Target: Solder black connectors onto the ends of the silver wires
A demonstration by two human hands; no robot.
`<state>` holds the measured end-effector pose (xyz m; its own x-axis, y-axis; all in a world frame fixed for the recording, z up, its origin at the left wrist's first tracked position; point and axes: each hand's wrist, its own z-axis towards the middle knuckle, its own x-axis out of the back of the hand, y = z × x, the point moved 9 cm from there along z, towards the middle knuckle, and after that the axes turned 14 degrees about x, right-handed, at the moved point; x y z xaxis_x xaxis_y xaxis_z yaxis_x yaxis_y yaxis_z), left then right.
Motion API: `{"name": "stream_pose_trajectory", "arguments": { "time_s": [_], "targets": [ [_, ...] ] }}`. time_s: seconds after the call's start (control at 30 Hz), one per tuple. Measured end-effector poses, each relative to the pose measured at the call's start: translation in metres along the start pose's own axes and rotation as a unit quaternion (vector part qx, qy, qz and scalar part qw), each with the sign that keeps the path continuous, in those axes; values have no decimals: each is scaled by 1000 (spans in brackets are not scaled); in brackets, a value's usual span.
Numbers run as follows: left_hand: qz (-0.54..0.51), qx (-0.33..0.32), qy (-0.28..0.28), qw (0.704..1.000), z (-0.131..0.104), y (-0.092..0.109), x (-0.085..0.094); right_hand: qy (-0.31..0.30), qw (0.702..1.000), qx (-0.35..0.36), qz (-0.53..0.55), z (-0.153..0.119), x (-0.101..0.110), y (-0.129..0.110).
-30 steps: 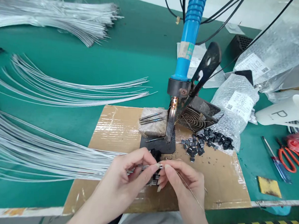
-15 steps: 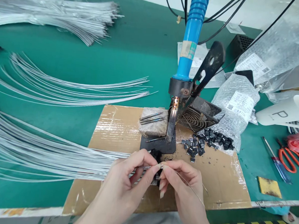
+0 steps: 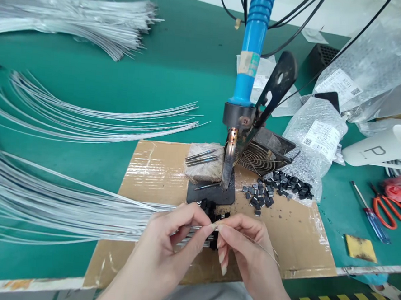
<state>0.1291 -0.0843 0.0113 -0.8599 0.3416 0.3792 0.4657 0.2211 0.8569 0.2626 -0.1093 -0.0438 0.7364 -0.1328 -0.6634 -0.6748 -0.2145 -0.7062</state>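
My left hand [image 3: 172,243] and my right hand [image 3: 251,246] meet above the cardboard sheet [image 3: 158,170]. Thumb and forefinger of the left are closed on a thin cable, mostly hidden by the fingers. The right pinches its end, and fine wire strands [image 3: 265,250] trail to the right past that hand. Just behind the fingertips lie small black connectors [image 3: 208,207] on the ends of a bundle of white-grey cables [image 3: 64,200], which runs off to the left beneath my left hand.
A blue-handled soldering iron [image 3: 252,44] hangs tip-down in its stand, near a worn block [image 3: 204,170] with metal rods on top. Loose black parts [image 3: 262,196] lie right of it. Farther right are a screwdriver [image 3: 369,214], orange scissors [image 3: 387,213] and a yellow sponge [image 3: 360,248].
The fingers of my right hand have shifted slightly, and its lower fingers hang a little farther down. Both hands stay pinched together at the cable. The view has moved a little.
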Motion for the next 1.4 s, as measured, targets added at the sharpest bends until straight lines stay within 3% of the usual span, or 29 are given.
{"name": "stream_pose_trajectory", "arguments": {
  "time_s": [0.27,0.63,0.87,1.03,1.2,1.4],
  "targets": [
    [-11,-6,-6,1000,3,0,1,-29,999,-38,4,-2,2,1],
    [-77,31,16,996,3,-10,-1,8,1000,-17,12,-1,-3,2],
    [-46,11,113,993,-5,-3,2,25,1000,8,-4,-2,-1,0],
    [-34,-21,117,992,-6,-2,0,42,999,21,21,-2,-3,1],
    [-91,6,112,989,-7,-14,-4,55,997,44,7,-3,-4,-1],
    [-153,44,87,983,-3,-9,-5,46,995,80,-33,-5,-2,-7]
  ]
}}
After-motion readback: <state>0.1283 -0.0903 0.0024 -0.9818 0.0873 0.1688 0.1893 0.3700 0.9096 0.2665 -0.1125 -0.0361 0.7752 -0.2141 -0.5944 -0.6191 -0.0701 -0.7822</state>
